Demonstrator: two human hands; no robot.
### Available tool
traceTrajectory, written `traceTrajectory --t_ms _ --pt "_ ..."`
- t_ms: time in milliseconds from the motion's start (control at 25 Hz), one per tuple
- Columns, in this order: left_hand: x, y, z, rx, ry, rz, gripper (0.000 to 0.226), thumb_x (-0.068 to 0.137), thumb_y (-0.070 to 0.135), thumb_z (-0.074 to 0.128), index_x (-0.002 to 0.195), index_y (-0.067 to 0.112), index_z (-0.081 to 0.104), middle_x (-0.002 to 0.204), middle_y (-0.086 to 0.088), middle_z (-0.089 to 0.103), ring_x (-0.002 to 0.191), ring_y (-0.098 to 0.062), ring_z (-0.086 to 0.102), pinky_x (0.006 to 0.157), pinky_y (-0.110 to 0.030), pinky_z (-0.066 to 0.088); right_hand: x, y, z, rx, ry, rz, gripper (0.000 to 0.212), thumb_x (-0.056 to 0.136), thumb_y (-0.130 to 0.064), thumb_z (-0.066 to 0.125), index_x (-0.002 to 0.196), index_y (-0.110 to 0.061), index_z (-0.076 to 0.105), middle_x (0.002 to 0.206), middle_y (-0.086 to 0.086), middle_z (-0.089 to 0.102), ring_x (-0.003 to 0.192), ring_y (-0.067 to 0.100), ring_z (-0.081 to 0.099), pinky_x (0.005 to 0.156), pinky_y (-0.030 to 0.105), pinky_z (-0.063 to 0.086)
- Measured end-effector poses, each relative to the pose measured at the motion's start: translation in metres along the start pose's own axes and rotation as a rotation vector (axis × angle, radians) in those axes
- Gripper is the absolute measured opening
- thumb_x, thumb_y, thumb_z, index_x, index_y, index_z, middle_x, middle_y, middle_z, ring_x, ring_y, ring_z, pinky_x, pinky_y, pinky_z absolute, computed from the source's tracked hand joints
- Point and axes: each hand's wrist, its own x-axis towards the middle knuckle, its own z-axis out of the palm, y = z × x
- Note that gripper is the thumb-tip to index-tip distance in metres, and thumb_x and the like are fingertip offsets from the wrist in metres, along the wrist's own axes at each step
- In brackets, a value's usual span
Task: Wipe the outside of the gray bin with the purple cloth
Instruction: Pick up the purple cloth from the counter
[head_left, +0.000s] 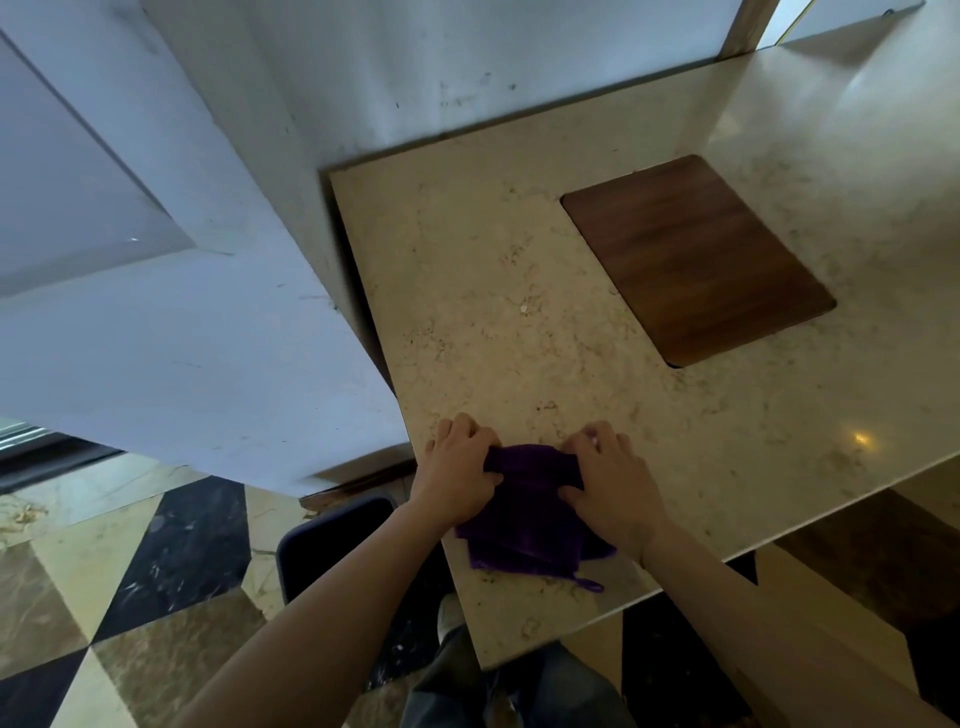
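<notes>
The purple cloth lies bunched on the beige stone counter near its front left corner. My left hand grips the cloth's left edge and my right hand grips its right edge, both pressing it on the counter. The gray bin stands on the floor below the counter's left edge, mostly hidden by my left forearm; only its rim and dark inside show.
A dark wooden board is set into the counter at the right. A white wall and pillar rise to the left. The floor has black, beige and brown diamond tiles. My legs and a shoe show beneath the counter edge.
</notes>
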Motion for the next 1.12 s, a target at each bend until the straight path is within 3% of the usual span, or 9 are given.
traceTrajectory --t_ms 160,280,360,520,720,1000,1120 --pt "-0.018 -0.003 -0.012 -0.336 -0.08 -0.052 0.023 0.088 0.023 0.063 0.109 0.026 0.054 0.113 0.002 0.059 0.101 -0.016 0.056 0.082 -0.032 0.051 -0.006 0.003 -0.005 0.26 0.042 -0.013 0.02 0.09 -0.022 0.065 0.101 -0.026 0.049 0.099 -0.009 0.058 0.09 0.019 0.061 0.07 0.029 0.047" --pt "-0.041 -0.001 -0.028 -0.546 -0.069 -0.076 0.02 0.091 0.02 0.061 0.107 0.031 0.054 0.104 0.005 0.066 0.091 -0.009 0.064 0.076 -0.027 0.054 -0.011 0.004 -0.02 0.384 0.156 -0.053 0.021 0.092 -0.016 0.063 0.109 -0.025 0.057 0.099 -0.011 0.063 0.087 0.013 0.062 0.071 0.024 0.048" --pt "-0.061 0.002 -0.04 -0.604 0.034 -0.043 0.024 0.091 0.018 0.062 0.104 0.038 0.055 0.099 0.011 0.067 0.087 -0.002 0.065 0.075 -0.022 0.053 -0.016 -0.003 -0.031 0.338 0.252 -0.151 0.024 0.094 -0.015 0.062 0.117 -0.019 0.065 0.106 -0.005 0.064 0.088 0.009 0.057 0.076 0.022 0.047" --pt "-0.104 0.001 -0.069 -0.663 0.354 0.025 0.035 0.089 0.008 0.065 0.1 0.041 0.061 0.09 0.016 0.071 0.085 -0.001 0.066 0.07 -0.014 0.051 -0.027 -0.038 -0.062 0.277 0.4 -0.355 0.021 0.09 -0.011 0.068 0.111 -0.013 0.07 0.101 -0.001 0.066 0.079 0.009 0.056 0.07 0.013 0.043" --pt "-0.153 -0.022 -0.109 -0.698 0.652 0.019 0.039 0.084 -0.002 0.065 0.099 0.035 0.068 0.093 0.015 0.073 0.088 -0.007 0.068 0.074 -0.021 0.054 -0.043 -0.11 -0.089 0.315 0.493 -0.532 0.018 0.091 -0.01 0.068 0.108 -0.013 0.071 0.097 0.001 0.073 0.079 0.018 0.067 0.068 0.031 0.055" --pt "-0.226 -0.074 -0.133 -0.728 0.82 0.027 0.042 0.081 0.0 0.068 0.098 0.038 0.071 0.093 0.021 0.074 0.087 -0.003 0.069 0.073 -0.014 0.051 -0.077 -0.199 -0.074 0.348 0.609 -0.605 0.021 0.088 -0.006 0.07 0.108 -0.011 0.072 0.095 0.004 0.076 0.075 0.02 0.07 0.066 0.026 0.051" --pt "-0.258 -0.107 -0.136 -0.736 0.871 0.031 0.044 0.081 0.0 0.069 0.098 0.04 0.071 0.094 0.021 0.074 0.088 -0.005 0.069 0.073 -0.019 0.054 -0.098 -0.242 -0.044 0.367 0.654 -0.587 0.021 0.089 -0.005 0.069 0.109 -0.01 0.071 0.095 0.003 0.075 0.075 0.012 0.065 0.068 0.016 0.047"
